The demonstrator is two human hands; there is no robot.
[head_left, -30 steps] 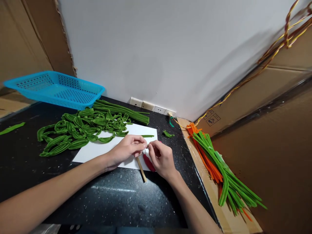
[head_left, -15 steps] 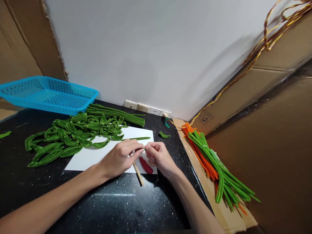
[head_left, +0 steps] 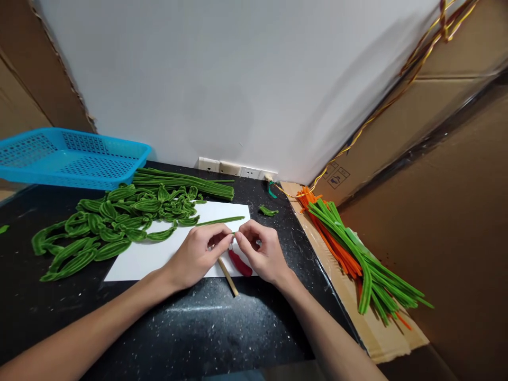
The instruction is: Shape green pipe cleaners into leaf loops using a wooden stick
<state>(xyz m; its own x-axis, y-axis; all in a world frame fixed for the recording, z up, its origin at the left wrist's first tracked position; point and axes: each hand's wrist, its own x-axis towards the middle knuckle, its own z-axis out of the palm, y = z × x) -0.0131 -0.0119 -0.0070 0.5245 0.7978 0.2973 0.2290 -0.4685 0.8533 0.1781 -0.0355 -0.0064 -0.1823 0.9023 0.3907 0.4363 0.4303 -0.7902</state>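
Note:
My left hand and my right hand meet fingertip to fingertip above a white sheet of paper. Both pinch a small green pipe cleaner, mostly hidden by the fingers. Below them lie a red-handled tool, its tip partly covered, and a thin wooden stick. One straight green pipe cleaner rests on the paper just beyond my hands. To the left spreads a pile of leaf shapes bent from green pipe cleaners. A single small leaf shape lies apart on the right.
A blue perforated basket stands at the back left, beside a bundle of dark green pipe cleaners. Wall sockets line the back edge. On cardboard at right lie orange pipe cleaners and bright green ones. Twisted wires run above.
My right hand has turned, its fingers now more arched and its thumb pointing up to the pinch. The whole view has shifted slightly; the other things lie as before.

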